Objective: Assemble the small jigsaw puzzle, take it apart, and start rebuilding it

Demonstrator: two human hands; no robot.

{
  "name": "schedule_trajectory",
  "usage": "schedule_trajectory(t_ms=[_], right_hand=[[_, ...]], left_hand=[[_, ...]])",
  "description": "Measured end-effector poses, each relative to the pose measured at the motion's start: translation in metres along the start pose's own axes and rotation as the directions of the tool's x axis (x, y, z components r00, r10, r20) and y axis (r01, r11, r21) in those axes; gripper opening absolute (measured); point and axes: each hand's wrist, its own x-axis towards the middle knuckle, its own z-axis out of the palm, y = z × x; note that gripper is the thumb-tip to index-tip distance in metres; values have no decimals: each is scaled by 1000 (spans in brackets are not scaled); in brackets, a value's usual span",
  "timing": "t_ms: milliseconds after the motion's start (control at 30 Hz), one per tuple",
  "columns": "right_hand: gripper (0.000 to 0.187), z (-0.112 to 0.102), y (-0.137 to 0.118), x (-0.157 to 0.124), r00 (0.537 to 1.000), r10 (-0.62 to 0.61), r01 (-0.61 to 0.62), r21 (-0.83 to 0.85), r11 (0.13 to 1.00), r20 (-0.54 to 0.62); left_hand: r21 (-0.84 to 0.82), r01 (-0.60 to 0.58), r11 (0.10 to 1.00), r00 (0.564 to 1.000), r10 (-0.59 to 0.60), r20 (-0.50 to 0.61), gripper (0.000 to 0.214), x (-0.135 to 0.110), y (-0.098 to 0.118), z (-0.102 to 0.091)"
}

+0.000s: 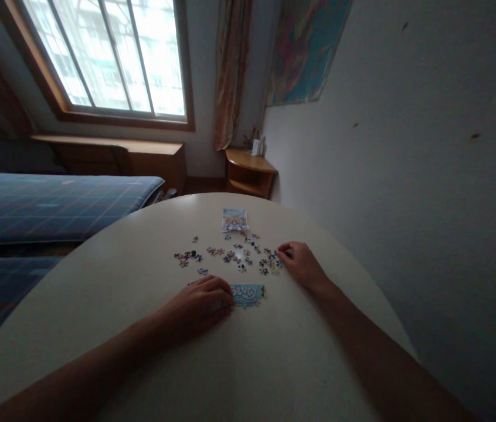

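Observation:
A joined strip of jigsaw puzzle (248, 295), light blue with pale lettering, lies flat on the table in the head view. My left hand (210, 296) covers its left end, the fingers curled together over the edge and touching it. Loose puzzle pieces (230, 257) are scattered beyond the strip in several clusters. At the right-hand cluster (269, 261), my right hand (301, 261) is closed in a pinch, fingertips at the outermost pieces. Whatever may be between those fingertips is too small to make out. Behind the pieces lies a colourful picture sheet (234, 220).
The round-ended pale table (142, 363) meets a white wall (406, 193) on the right. A bed with a plaid mattress (54, 202) stands at the left. Farther back are a small wooden corner shelf (250, 159), a desk (155, 147) and a barred window (116, 58).

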Motion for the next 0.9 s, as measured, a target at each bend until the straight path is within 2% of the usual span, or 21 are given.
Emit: schedule_trajectory(t_ms=[200,333,500,567,667,767,900], right_hand=[[20,-5,-6,0,1000,7,-8,47,999,20],[15,-10,-17,-2,1000,-3,2,74,997,17],[19,-17,-47,-15,997,-48,28,311,950,57],[24,-17,-61,-22,991,-55,8,354,935,122],[24,-14,-78,-33,978,-99,12,426,905,184],[24,-9,-89,-41,959,-143,1,503,864,243],[23,-3,-98,-48,938,-166,-44,578,815,306]], left_hand=[[24,21,999,1000,-21,-6,16,-1,0,0],[33,33,999,999,-32,-17,15,0,1,-1],[49,34,998,999,-32,-38,16,1,2,-1],[63,39,997,998,-36,-52,15,1,1,-1],[83,97,992,988,-86,-128,16,1,0,0],[84,144,986,960,-119,-252,21,3,2,0],[86,90,992,944,-57,-325,27,5,5,1]])
